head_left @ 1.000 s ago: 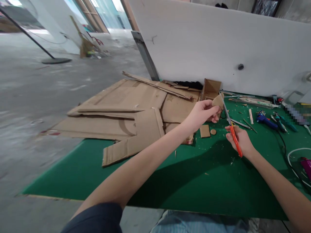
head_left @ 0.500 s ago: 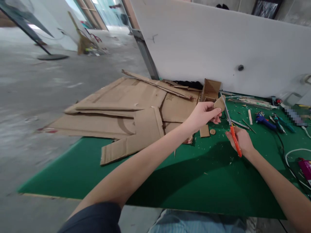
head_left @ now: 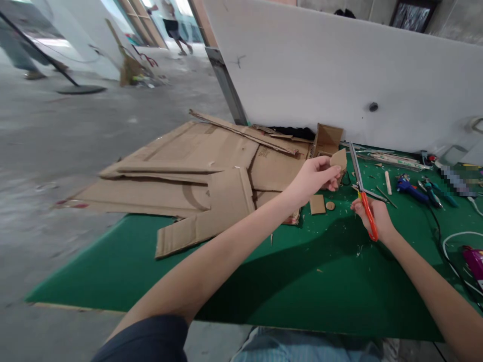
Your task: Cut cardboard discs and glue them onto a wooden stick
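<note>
One open box (head_left: 329, 136) behind left hand (head_left: 313, 177) pinching scrap (head_left: 339, 159); right hand (head_left: 374, 217) holds scissors (head_left: 363, 191).

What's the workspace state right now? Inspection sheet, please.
Surface: green table top, dotted with small scraps.
Job's things: cardboard piece; orange-handled scissors, blades just clear of the piece.
Clutter: flattened cardboard sheets at left; cardboard square, cardboard disc, wooden stick, blue-handled tool.
Hands: left hand fingers pinch the cardboard piece; right hand grips the scissors.
Cables: black cable and white cable at right.
Surroundings: white panel behind; concrete floor; a person far off.
</note>
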`<state>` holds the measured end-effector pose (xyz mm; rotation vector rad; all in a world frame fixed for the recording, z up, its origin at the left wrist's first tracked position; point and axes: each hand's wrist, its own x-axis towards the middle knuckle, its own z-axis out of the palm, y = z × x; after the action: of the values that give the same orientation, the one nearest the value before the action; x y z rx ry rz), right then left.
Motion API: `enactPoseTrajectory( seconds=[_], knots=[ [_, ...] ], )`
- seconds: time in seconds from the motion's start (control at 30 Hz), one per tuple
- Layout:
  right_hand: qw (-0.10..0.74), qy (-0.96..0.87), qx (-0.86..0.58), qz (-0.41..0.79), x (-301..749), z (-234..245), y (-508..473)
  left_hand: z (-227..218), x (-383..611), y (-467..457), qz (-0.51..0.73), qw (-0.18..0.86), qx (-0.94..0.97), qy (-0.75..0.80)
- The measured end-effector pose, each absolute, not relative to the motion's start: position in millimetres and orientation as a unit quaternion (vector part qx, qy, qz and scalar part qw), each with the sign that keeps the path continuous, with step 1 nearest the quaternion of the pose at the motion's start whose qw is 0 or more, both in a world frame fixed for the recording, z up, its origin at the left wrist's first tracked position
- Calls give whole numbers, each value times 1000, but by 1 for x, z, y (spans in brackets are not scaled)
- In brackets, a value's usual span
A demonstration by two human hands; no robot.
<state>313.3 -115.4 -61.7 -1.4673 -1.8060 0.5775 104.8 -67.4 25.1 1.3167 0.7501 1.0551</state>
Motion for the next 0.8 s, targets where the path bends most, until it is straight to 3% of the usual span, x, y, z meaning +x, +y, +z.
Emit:
enactPoseTrajectory(
  seconds=[0.8],
  knots=[
    [341,-732,-524,271,314,-67,-117,17,108,-68,491,583,571,304]
  ],
)
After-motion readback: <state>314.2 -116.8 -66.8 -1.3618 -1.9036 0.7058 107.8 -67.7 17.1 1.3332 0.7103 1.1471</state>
